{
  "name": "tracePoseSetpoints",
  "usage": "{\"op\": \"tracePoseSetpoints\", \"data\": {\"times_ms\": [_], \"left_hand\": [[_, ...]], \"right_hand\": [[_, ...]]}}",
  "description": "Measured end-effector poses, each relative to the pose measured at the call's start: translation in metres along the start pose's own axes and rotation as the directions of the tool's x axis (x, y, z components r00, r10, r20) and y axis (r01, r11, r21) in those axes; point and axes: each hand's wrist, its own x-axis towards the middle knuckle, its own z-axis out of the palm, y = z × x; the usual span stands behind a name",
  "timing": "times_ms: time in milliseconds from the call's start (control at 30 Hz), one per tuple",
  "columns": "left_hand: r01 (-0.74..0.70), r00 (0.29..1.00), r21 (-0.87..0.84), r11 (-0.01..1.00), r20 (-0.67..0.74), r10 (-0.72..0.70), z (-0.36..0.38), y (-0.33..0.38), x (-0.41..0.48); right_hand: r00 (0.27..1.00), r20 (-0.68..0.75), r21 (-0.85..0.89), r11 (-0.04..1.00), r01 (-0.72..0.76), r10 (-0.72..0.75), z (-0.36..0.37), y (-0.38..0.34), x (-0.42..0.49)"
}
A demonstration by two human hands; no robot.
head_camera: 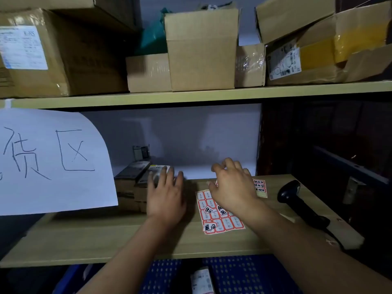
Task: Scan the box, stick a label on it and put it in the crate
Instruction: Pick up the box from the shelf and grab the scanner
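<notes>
Small dark boxes (132, 172) lie stacked on the wooden shelf (95, 236), left of centre. My left hand (166, 196) reaches over the stack with fingers spread, fingertips touching a small box with a white label (157, 167). My right hand (232, 187) hovers with curled fingers over a sheet of red-bordered labels (220, 217); whether it pinches a label is hidden. A second label sheet (260, 187) peeks out behind it. A black handheld scanner (297, 198) lies on the shelf at the right. The blue crate (244, 274) sits below, holding one small box (201, 281).
A large white paper sign (53, 160) with handwriting hangs from the upper shelf at the left. Several cardboard cartons (201, 49) crowd the upper shelf. A dark metal frame (347, 166) stands at the right.
</notes>
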Motion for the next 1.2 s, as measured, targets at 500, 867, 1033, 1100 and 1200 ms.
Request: {"op": "tracePoseSetpoints", "data": {"times_ms": [500, 867, 1033, 1100, 1200], "left_hand": [[0.07, 0.994, -0.049, 0.996, 0.09, -0.065, 0.017, -0.027, -0.007], [-0.133, 0.963, -0.208, 0.969, -0.258, 0.077, 0.005, -0.001, -0.019], [-0.384, 0.875, -0.157, 0.91, -0.378, 0.304, 0.009, 0.07, -0.024], [-0.445, 0.842, -0.142, 0.884, -0.402, 0.36, 0.016, 0.094, -0.023], [-0.512, 0.794, -0.126, 0.85, -0.447, 0.412, 0.022, 0.121, -0.021]], "right_hand": [[0.999, 0.036, 0.091, 0.996, -0.026, 0.023, 0.011, 0.03, -0.01], [0.99, 0.077, 0.052, 0.991, -0.12, 0.116, 0.023, 0.075, -0.02], [0.954, 0.055, -0.016, 0.955, -0.295, 0.296, 0.029, 0.119, -0.042], [0.913, 0.029, -0.067, 0.912, -0.404, 0.406, 0.029, 0.138, -0.05], [0.862, 0.049, -0.115, 0.86, -0.497, 0.504, 0.033, 0.166, -0.06]]}}
